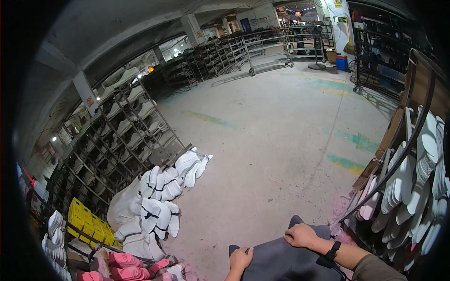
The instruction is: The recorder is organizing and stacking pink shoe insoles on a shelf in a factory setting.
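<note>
A dark grey sheet of cloth-like material [277,256] hangs in front of me at the lower middle, with pointed corners standing up along its upper edge. My left hand [241,259] is closed over that edge near the left corner. Farther right, my right hand [302,235] grips the same edge, its fingers curled over and a black band around the wrist. The fingertips behind the sheet are hidden, and the lower part of the sheet runs out of view.
Stacks of white shoe soles [157,215] lie on the floor at left, beside yellow crates [84,220] and pink soles [125,266]. A rack of shoe parts [124,126] stands behind. White insoles [412,187] fill a rack at right. Metal trolleys [267,49] and a person [296,21] are far off.
</note>
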`<state>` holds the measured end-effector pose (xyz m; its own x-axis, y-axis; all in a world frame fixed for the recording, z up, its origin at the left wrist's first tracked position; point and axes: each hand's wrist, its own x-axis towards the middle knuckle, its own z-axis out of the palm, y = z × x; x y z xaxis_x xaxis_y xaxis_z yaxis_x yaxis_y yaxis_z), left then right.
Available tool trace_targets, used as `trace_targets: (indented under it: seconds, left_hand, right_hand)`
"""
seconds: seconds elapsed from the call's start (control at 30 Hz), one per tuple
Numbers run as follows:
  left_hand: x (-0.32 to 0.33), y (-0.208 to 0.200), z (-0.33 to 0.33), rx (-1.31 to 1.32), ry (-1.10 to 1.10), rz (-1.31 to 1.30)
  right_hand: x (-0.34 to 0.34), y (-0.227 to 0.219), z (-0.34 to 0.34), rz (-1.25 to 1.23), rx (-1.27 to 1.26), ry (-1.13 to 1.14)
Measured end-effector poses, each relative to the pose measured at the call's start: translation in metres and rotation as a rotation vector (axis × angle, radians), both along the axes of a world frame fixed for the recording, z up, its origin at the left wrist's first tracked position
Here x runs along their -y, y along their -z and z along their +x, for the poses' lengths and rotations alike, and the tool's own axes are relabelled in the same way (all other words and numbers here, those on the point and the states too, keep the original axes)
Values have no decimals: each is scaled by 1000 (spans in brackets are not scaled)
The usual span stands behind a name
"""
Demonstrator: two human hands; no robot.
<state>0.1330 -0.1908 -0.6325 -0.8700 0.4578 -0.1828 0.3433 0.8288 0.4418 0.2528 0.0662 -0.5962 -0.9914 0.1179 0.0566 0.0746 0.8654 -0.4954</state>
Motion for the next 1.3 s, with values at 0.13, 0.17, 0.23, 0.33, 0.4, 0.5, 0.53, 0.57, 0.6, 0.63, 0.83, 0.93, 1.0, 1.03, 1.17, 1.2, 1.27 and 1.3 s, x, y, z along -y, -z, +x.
trace_targets:
  seconds: [0.13, 0.17, 0.23, 0.33, 0.4, 0.5, 0.53, 0.57, 0.6, 0.63, 0.83, 0.93, 1.0, 1.03, 1.17, 1.2, 1.27, 1.3]
  left_hand:
    - [0, 2, -1, 13, -6, -13]
    - [0, 2, 0, 7, -6, -17]
    - [0, 3, 0, 2, -4, -21]
    - [-1, 2, -1, 18, -14, -46]
    - [-1, 2, 0, 0, -17, -41]
    - [-1, 0, 0, -8, -14, -38]
    - [-1, 1, 0, -8, -13, -38]
    - [-1, 1, 0, -4, -7, -29]
    - [0, 2, 0, -1, -2, -20]
    - [0, 2, -1, -1, -2, -20]
    - [-2, -3, 0, 5, -14, -20]
    - [-2, -1, -1, 16, -19, -43]
    - [-2, -2, -1, 40, -16, -82]
    - [-2, -2, -2, 38, -16, -81]
    - [0, 2, -1, 25, -5, -69]
    - [0, 3, -2, 21, -5, -75]
    - [0, 5, -3, 17, -1, -69]
    - [0, 6, -3, 15, 1, -65]
  right_hand:
    - [0, -2, 1, -3, 3, 3]
    - [0, -3, 1, -6, -4, -5]
    - [0, -4, 1, -9, -11, -11]
    - [0, -5, 1, -18, -7, -5]
    - [-1, -4, 0, -9, -18, -14]
    - [0, -3, 1, -10, -10, -10]
    - [0, -3, 0, -9, -10, -9]
    - [0, -4, 0, -3, 2, -5]
    - [0, -4, 0, 3, 13, -3]
    - [0, -5, 0, 3, 13, -2]
    - [-1, -1, 0, -11, 1, -9]
    - [-1, -2, -1, -9, 31, 5]
    - [-1, -4, 0, -22, 38, 5]
    - [0, -4, 0, -20, 37, 5]
    - [0, -3, 0, -19, 29, 7]
    - [0, -2, 1, -12, 19, 4]
    - [-1, 2, 0, -13, 15, 2]
    - [-2, 2, 0, -16, 12, -1]
